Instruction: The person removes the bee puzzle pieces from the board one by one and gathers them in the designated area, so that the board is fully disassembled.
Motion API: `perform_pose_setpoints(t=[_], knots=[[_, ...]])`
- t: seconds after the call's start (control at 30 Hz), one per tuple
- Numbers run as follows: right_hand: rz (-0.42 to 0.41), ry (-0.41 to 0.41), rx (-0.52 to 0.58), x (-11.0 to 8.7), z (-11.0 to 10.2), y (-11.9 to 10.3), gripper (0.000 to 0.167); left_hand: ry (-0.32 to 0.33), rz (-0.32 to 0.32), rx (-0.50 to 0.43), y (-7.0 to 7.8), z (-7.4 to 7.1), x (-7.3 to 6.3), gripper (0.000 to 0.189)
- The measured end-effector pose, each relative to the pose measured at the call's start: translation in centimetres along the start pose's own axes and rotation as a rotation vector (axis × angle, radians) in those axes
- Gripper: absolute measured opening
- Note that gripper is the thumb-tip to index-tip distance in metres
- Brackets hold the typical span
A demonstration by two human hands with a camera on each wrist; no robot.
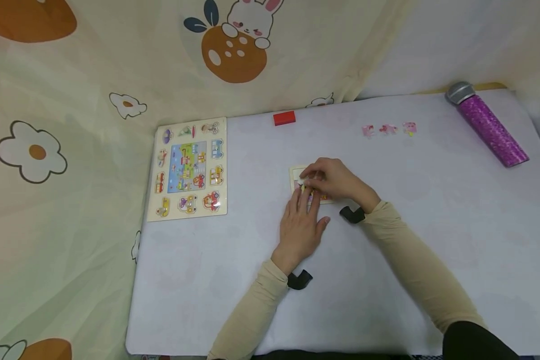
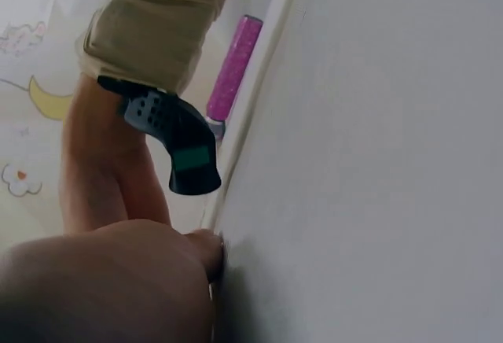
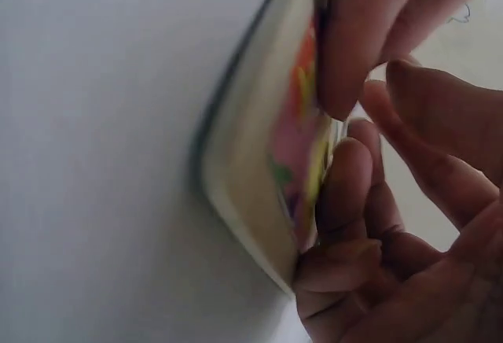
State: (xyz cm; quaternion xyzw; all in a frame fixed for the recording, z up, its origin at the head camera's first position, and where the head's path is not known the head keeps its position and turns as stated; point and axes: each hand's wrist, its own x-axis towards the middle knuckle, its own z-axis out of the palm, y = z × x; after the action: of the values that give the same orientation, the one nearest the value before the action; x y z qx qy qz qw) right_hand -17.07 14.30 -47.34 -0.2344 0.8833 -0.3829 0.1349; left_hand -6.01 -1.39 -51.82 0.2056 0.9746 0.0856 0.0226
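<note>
A small framed jigsaw board (image 1: pixel 293 173) lies flat on the table under both hands. My left hand (image 1: pixel 298 230) rests its straight fingertips on the board's near part. Over its upper part, my right hand (image 1: pixel 335 179) has curled fingers and pinches a small puzzle piece (image 3: pixel 339 134), mostly hidden by the fingertips. The right wrist view shows the board's pale frame (image 3: pixel 236 182) with red, pink, yellow and green picture parts inside it. In the left wrist view, a blurred left hand (image 2: pixel 110 288) covers the lower left and hides the board.
Three pink puzzle pieces (image 1: pixel 389 129) lie in a row at the back right. Beyond them is a glittery purple microphone (image 1: pixel 492 130). A red block (image 1: pixel 284 118) sits at the back edge. A larger vehicle peg puzzle (image 1: pixel 220 207) lies on the left. A printed curtain hangs behind.
</note>
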Motion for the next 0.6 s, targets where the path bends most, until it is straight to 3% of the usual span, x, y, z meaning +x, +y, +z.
perform_pose_setpoints(t=[0.17,0.6], knots=[[0.024,-0.011,-0.023,0.0,0.4,0.2,0.022,0.041,0.014,0.069,0.4,-0.1,-0.2,0.075],[0.068,-0.024,-0.069,0.9,0.6,-0.9,0.034,0.088,0.026,0.097,0.8,-0.1,-0.7,0.071]])
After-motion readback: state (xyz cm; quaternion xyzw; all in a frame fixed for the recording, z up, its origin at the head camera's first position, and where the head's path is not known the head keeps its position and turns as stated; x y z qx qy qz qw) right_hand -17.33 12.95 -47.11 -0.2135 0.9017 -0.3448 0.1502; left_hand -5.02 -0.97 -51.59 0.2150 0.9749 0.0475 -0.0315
